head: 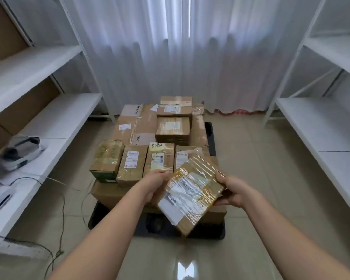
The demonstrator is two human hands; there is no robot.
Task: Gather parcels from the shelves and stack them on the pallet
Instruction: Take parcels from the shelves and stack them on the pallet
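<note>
You hold the parcel (191, 190) tilted above the pallet's (210, 232) near right corner, left hand (154, 183) and right hand (232, 191) each with fingers curled round opposite edges, likely steadying it to line up with the front row (133, 162)

Both forearms stretched fwd, bare. Left hand (155, 183) gripping parcel (192, 190) at its left edge, fingers curled under; right hand (231, 190) clamping right edge, thumb on top.
</note>
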